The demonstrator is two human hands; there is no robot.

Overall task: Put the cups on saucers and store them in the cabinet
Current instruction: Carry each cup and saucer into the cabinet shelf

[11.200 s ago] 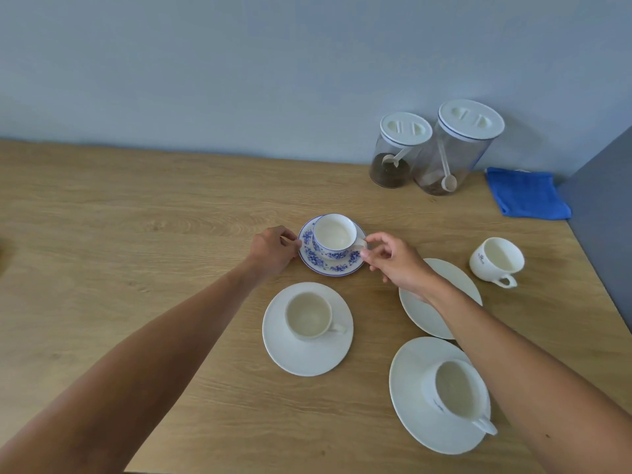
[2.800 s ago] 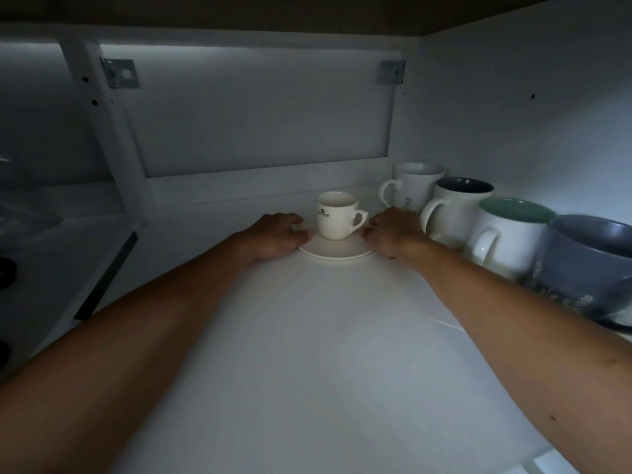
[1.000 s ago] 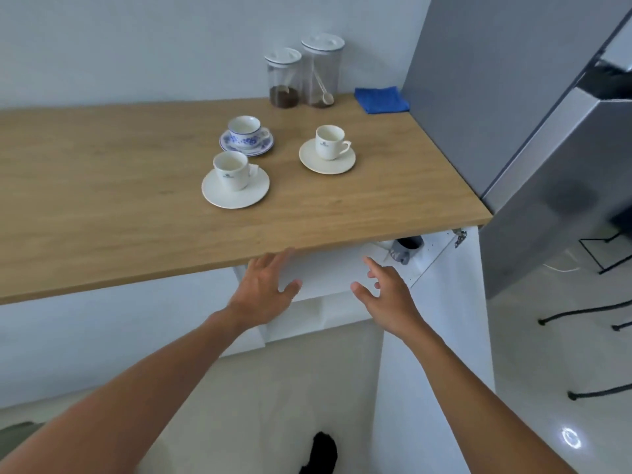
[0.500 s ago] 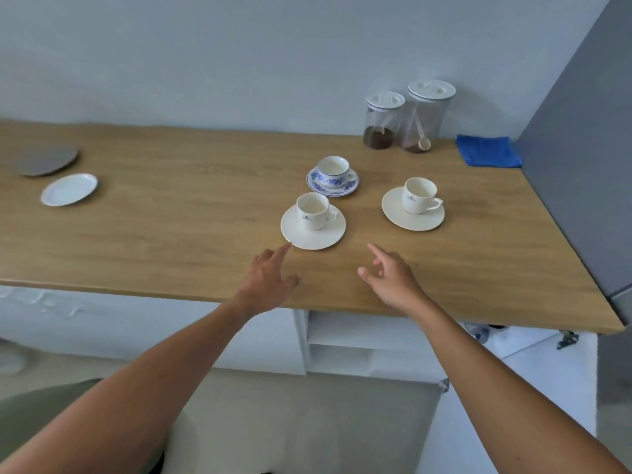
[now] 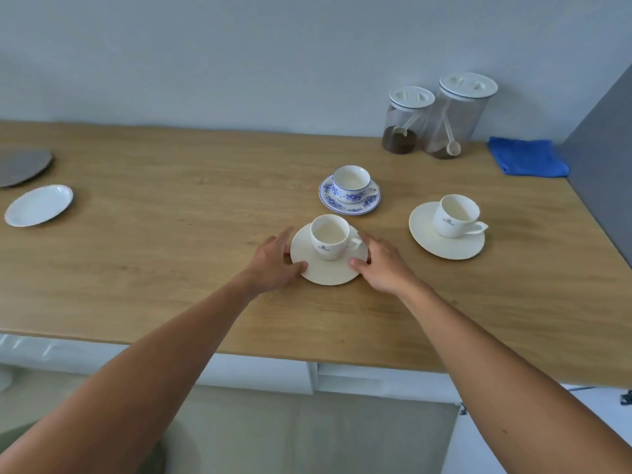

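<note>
Three cups stand on saucers on the wooden counter (image 5: 171, 251). Nearest is a white cup (image 5: 330, 239) on a white saucer (image 5: 328, 273). My left hand (image 5: 273, 261) holds this saucer's left rim, thumb on its front edge. My right hand (image 5: 383, 265) holds the right rim the same way, beside the cup's handle. The saucer still rests on the counter. Behind it sits a blue-patterned cup (image 5: 351, 183) on a matching saucer (image 5: 342, 205). To the right, another white cup (image 5: 456, 215) stands on a white saucer (image 5: 444, 246).
Two lidded jars (image 5: 407, 121) (image 5: 458, 118) and a blue cloth (image 5: 526, 160) stand by the back wall. A white plate (image 5: 39, 205) and a grey plate (image 5: 22, 165) lie far left. A grey panel (image 5: 605, 148) bounds the right. White cabinet front (image 5: 376, 378) shows under the counter.
My hands came out of the cabinet under the counter, rose over its front edge and reached forward. They now grip the nearest saucer on both sides.
</note>
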